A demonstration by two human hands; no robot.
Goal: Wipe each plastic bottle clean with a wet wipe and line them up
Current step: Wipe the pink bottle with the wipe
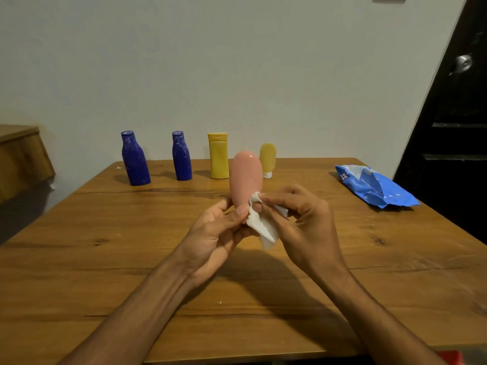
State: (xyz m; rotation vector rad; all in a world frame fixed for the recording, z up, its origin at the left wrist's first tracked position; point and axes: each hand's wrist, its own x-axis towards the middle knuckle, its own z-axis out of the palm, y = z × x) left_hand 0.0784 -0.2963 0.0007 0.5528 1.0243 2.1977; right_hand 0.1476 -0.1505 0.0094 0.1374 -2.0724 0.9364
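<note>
A: Holding what, that left hand (214, 233)?
B: It grips the lower end of the pink bottle (246, 175), upright at frame centre above the wooden table (105, 259). The right hand (305, 222) pinches a white wet wipe (264, 229) against it.
A: And behind?
B: Left blue bottle (135, 160), second blue bottle (181, 158), yellow bottle (218, 156), small yellow tube (268, 159), in a row. The blue wipes pack (374, 187) lies at right.

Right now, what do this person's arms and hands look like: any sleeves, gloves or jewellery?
They are a person's bare hands, with no robot parts. The left hand and right hand wear no gloves, and no ring, watch or bracelet shows. The left forearm and right forearm are uncovered down to the picture's bottom edge, so no sleeve is in view.
</note>
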